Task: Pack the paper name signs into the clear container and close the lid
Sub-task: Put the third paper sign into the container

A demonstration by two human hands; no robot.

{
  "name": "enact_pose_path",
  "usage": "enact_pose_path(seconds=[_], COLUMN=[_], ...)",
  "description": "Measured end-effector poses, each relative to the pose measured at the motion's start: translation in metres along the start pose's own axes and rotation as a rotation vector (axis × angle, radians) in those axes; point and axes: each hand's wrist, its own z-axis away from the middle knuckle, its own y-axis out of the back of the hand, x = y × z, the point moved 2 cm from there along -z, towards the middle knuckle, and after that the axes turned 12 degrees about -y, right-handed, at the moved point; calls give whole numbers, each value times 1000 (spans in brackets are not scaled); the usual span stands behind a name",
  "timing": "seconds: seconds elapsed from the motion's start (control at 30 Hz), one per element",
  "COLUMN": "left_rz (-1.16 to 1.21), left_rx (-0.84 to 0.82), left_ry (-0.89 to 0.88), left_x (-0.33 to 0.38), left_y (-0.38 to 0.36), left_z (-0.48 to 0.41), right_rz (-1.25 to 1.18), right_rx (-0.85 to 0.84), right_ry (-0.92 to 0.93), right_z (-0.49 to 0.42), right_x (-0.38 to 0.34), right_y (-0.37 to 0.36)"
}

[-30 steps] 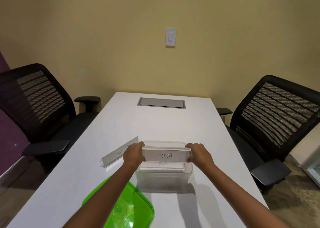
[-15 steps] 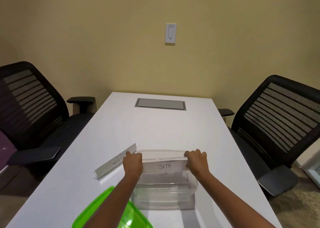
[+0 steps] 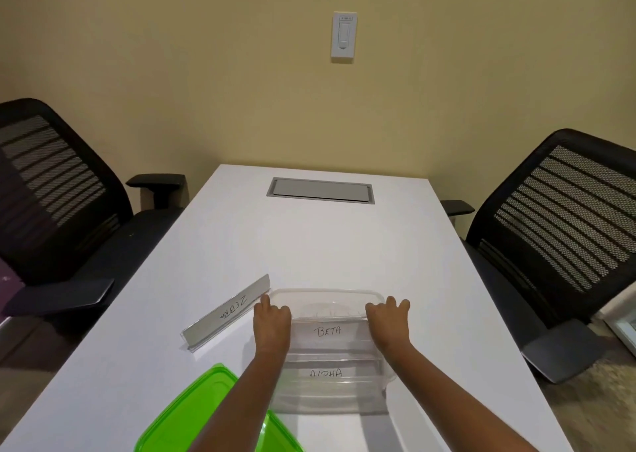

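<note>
both hands are gripping one sign: the left hand [image 3: 272,322] is closing its grip on the left end of the beta sign [image 3: 328,332], and the right hand [image 3: 389,321] is closing its grip on the right end, fingers curling over the top edge. the beta sign is sitting inside the clear container [image 3: 327,295], standing across its width in the far half, lettering facing the near side. the alpha sign [image 3: 326,373] is standing in the near half of the same container, with only the upper part of its lettering showing above the near wall. the clear container is resting on the white worktop [image 3: 327,245], near the near edge and a little right of centre. the zebra sign [image 3: 229,312] is lying on the worktop just left of the container, angled, its far right end close to the container's far left corner and to the left hand. the green lid [image 3: 192,413] is lying on the worktop at the near left, partly hidden by the left forearm. black mesh chairs are standing at the left [image 3: 62,204] and right [image 3: 568,231] sides of the worktop.
</note>
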Motion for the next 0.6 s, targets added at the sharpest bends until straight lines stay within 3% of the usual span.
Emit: enact_pose_path(seconds=[0.13, 0.23, 0.33, 0.6], left_rz=[-41, -46, -42, -57], left_rx=[182, 1, -47, -37], left_ry=[-77, -25, 9, 15], left_x=[3, 1, -3, -4], left_y=[-11, -15, -38, -43], left_z=[-2, -3, -12, -16], right_rz=[53, 70, 70, 86], right_rx=[24, 21, 7, -28], right_ry=[27, 40, 41, 62], right_z=[-2, -3, -3, -3], right_x=[-6, -7, -8, -11], right_y=[-6, -7, -9, -20])
